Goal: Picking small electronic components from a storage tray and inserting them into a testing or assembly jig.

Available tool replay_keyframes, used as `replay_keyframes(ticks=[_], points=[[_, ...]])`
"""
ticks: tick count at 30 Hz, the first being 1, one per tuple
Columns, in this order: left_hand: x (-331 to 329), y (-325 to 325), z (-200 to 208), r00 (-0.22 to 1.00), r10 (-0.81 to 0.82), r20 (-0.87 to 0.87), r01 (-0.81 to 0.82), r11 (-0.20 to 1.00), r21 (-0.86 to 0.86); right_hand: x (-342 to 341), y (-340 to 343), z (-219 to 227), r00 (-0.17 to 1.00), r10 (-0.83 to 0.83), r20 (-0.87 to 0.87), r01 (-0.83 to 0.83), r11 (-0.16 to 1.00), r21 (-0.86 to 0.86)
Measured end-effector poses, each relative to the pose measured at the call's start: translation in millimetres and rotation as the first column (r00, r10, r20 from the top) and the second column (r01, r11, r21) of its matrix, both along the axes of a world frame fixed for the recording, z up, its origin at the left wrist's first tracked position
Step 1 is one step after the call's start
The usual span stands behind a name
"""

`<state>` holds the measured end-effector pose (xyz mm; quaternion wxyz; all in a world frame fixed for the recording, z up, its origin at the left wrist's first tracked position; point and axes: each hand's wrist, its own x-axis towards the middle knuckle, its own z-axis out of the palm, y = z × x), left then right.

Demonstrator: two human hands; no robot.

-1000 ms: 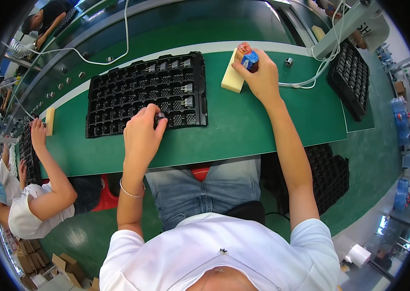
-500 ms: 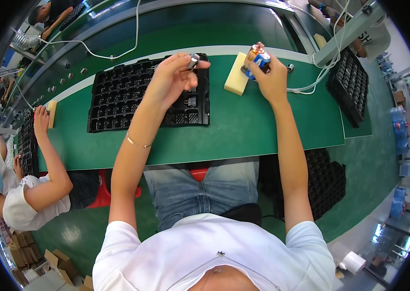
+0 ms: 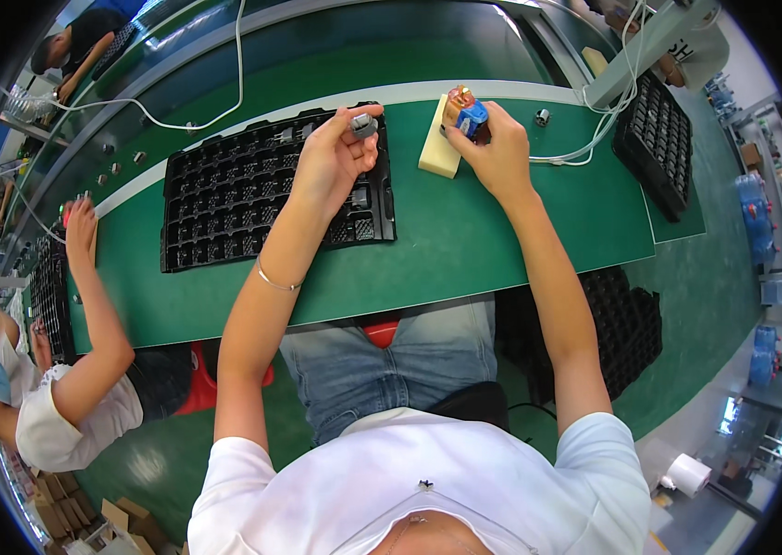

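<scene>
My left hand [image 3: 328, 162] is above the right end of a black compartment tray [image 3: 224, 199]. Its thumb and fingers pinch a small silver metal part [image 3: 363, 126], like a tiny motor can. My right hand [image 3: 504, 155] grips a blue device with a copper-coloured top [image 3: 471, 117]. The device is at the right side of a pale yellow block [image 3: 438, 154]; whether it touches the block I cannot tell. A few small metal parts sit in the tray, partly behind my left hand.
A small silver part [image 3: 542, 117] lies right of my right hand, near white cables [image 3: 585, 153]. Black trays [image 3: 657, 139] are stacked at the right. More silver parts [image 3: 115, 168] lie beyond the bench's pale edge. A co-worker [image 3: 86, 388] sits at the left.
The view has shifted slightly. My right hand has brought the blue device left and a little nearer, by the yellow block. My left hand has turned the silver part while keeping hold of it.
</scene>
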<state>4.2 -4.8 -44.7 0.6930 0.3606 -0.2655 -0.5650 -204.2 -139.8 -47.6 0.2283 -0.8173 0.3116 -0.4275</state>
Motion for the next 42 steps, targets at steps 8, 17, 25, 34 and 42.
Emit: replay_keyframes(ticks=[8,17,25,34,42], points=[[1.2,2.7,4.5,0.990,-0.025,-0.141,0.026,1.000,-0.001,2.8,-1.5,-3.2,0.998,-0.052,-0.033,0.050,0.998,-0.036],[-10.6,-1.6,-2.4,0.996,-0.015,0.084,0.016,1.000,-0.015,4.2,-16.6,0.6,0.964,-0.182,-0.195,0.135,0.963,-0.234],[-10.3,2.6,-1.2,0.994,-0.001,0.111,0.001,1.000,-0.007,-18.3,-13.0,15.0,0.998,-0.061,-0.028,0.066,0.964,0.257],[-16.1,2.8,3.4,0.982,0.008,0.188,-0.012,1.000,0.021,-12.7,-9.0,4.0,0.985,0.025,-0.171,-0.016,0.998,0.058],[-21.7,0.5,4.2,0.974,0.029,0.226,-0.035,0.999,0.026,-7.2,-7.2,-9.3,0.999,0.019,-0.051,-0.016,0.999,0.052]])
